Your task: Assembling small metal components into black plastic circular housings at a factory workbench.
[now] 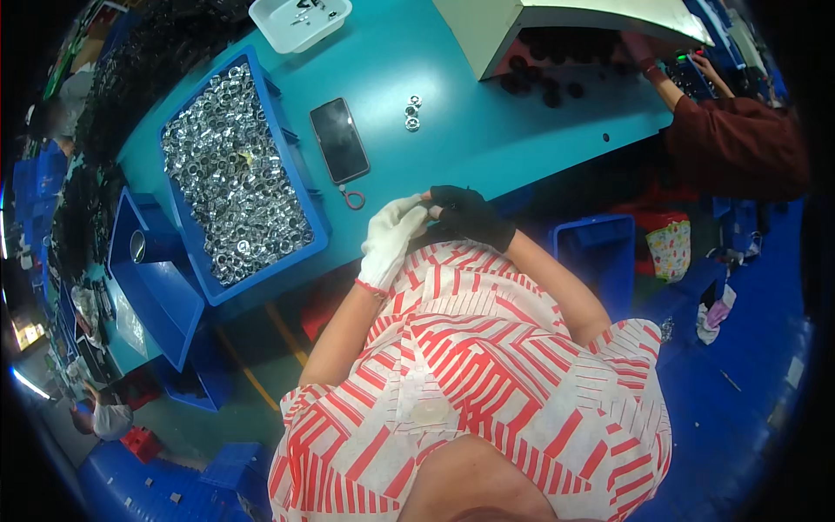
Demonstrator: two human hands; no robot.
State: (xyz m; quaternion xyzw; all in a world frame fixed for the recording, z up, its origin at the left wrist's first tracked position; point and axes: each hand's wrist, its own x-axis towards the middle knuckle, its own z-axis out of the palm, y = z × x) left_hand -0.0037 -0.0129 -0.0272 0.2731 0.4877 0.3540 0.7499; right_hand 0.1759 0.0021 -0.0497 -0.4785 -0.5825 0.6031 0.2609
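Note:
My left hand [393, 235], in a white knit glove, meets my right hand [474, 216] at the table's front edge. The right wears a black glove with bare fingertips. Both hands have their fingers pinched together, and whatever is between them is too small or hidden to make out. Left of them, a blue bin [320, 228] is heaped with shiny metal rings [235, 174]. Several loose rings [412, 123] lie in a short row on the teal table [383, 70] beyond my hands. Nearer the bin rests a dark phone [340, 143] with a red ring strap [353, 199].
A white tray [300, 24] with small parts stands at the far edge. At the far right, a pale open-fronted box [496, 26] covers dark round parts [552, 87], with a co-worker's arm [668, 89] reaching in. More blue bins [156, 296] stand at the left.

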